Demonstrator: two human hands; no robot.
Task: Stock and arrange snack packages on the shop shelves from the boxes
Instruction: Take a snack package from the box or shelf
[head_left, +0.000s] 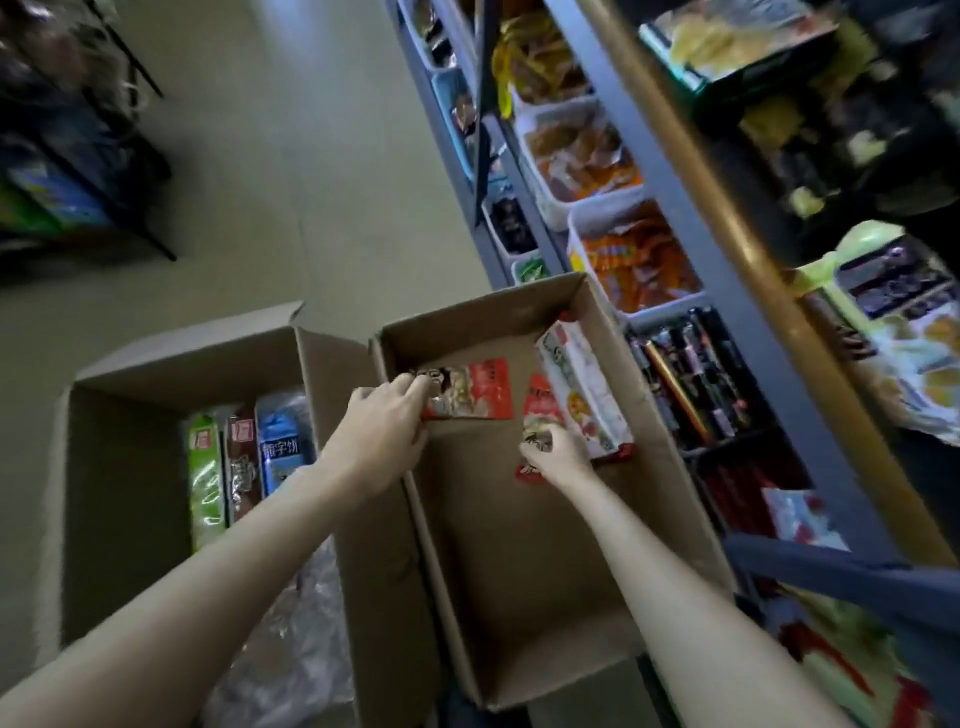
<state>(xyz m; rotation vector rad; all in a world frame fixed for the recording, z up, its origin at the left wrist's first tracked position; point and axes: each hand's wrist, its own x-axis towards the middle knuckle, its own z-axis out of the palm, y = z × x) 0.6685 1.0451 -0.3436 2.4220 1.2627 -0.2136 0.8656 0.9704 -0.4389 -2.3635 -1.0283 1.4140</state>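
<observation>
Inside the nearly empty cardboard box (519, 545), a red snack packet (470, 389) is pinched at its edge by the left hand (382, 441), and a second red packet (537, 415) is gripped by the right hand (558, 457). With such light edge grips, either slippery packet could be dropped during the lift to the shelves (675, 208). The right fingertips are hidden behind the packet, and the print is blurred.

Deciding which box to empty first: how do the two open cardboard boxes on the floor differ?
The right box is nearly empty, holding only a few red and white snack packs at its far end; the left box holds green, brown and blue packs standing upright. Both hands, left hand and right hand, reach into the right box, none into the left box. Both are plain brown cardboard, flaps open.
</observation>
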